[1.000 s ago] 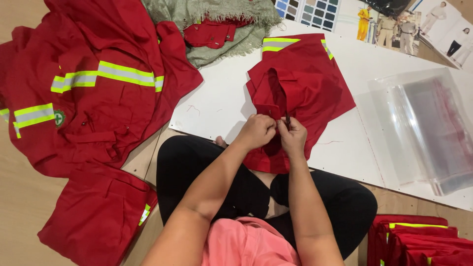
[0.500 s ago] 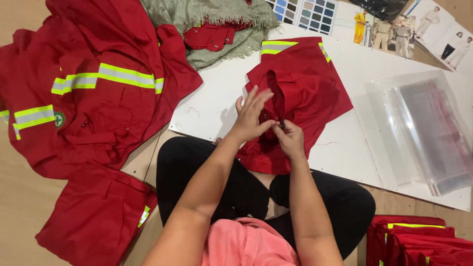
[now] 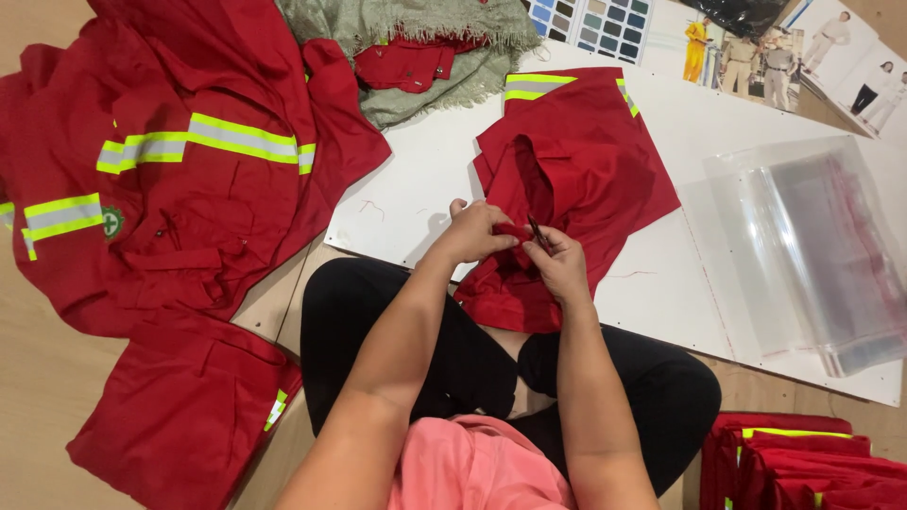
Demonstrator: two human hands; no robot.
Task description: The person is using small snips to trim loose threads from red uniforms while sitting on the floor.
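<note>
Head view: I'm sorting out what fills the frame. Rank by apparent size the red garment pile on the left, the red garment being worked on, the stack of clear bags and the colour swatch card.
1. Red garment pile.
2. and 3. Red garment being worked on and stack of clear bags: look alike, not ranked.
4. Colour swatch card, cut off by the frame edge.

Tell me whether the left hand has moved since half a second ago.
Yes. The left hand, then open with fingers spread, has closed onto the red garment, still beside the right hand on the white board.
</note>
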